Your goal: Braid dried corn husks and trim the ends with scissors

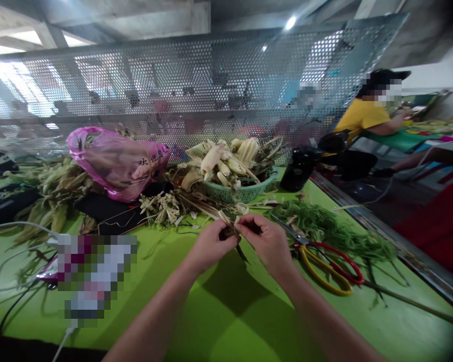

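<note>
Both my hands meet above the green table (226,311), fingers pinched on a small folded strip of dry pale leaf (230,227). My left hand (211,244) grips its left side. My right hand (266,241) pinches its right end, and a dark thin stem hangs down between them. Just right of my right hand lie two pairs of scissors, one with red handles (343,261) and one with yellow handles (324,274).
A teal basket (245,192) of pale husked pieces stands behind my hands, with cut leaf scraps (166,206) beside it. A pink plastic bag (117,161) and green leaves lie at left, cables at the near left. Green stems (332,229) lie at right. A perforated metal screen (196,85) backs the table. A person in yellow (366,115) sits far right.
</note>
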Demonstrator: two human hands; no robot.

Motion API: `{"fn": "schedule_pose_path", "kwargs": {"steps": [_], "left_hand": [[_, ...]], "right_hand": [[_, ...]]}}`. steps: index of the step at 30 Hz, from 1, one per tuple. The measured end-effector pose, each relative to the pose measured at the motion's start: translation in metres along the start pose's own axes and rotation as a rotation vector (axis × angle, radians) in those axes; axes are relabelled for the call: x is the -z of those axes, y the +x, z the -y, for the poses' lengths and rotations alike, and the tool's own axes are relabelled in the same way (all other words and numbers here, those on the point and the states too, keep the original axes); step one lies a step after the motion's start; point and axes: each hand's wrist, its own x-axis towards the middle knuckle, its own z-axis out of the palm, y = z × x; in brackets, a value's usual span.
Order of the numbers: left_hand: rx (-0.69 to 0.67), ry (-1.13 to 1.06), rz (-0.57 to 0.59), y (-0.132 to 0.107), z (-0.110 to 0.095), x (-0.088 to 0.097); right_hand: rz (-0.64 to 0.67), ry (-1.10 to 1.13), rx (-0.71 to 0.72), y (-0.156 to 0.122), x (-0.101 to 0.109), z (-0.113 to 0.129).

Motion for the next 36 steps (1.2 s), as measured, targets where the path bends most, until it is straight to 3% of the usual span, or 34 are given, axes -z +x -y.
{"fn": "schedule_pose_path", "kwargs": {"steps": [4,10,18,22,26,29,32,36], "left_hand": [[-0.021,-0.123,-0.001,0.002,-0.001,0.001],[0.061,-0.228,-0.065,0.003,0.004,0.002],[0.069,-0.260,-0.124,0.001,-0.001,0.002],[0.098,-0.226,-0.107,0.000,-0.002,0.003],[0.101,-0.151,-0.051,0.002,0.002,0.005],[0.039,-0.042,-0.063,0.002,0.006,0.005],[0.056,0.032,-0.020,0.001,0.009,0.004],[0.059,0.116,0.022,0.000,0.011,0.002]], "right_hand": [[-0.019,0.055,-0.010,0.001,0.000,0.000],[0.008,0.104,-0.017,0.002,-0.002,0.004],[0.076,0.293,-0.234,0.004,-0.004,-0.008],[0.064,0.227,-0.141,0.002,-0.002,-0.005],[0.003,0.055,0.075,-0.001,-0.001,0.003],[0.046,-0.041,0.225,-0.002,-0.001,0.004],[0.109,-0.083,0.256,-0.001,-0.001,0.002],[0.129,-0.096,0.192,0.001,-0.001,-0.003]]}}
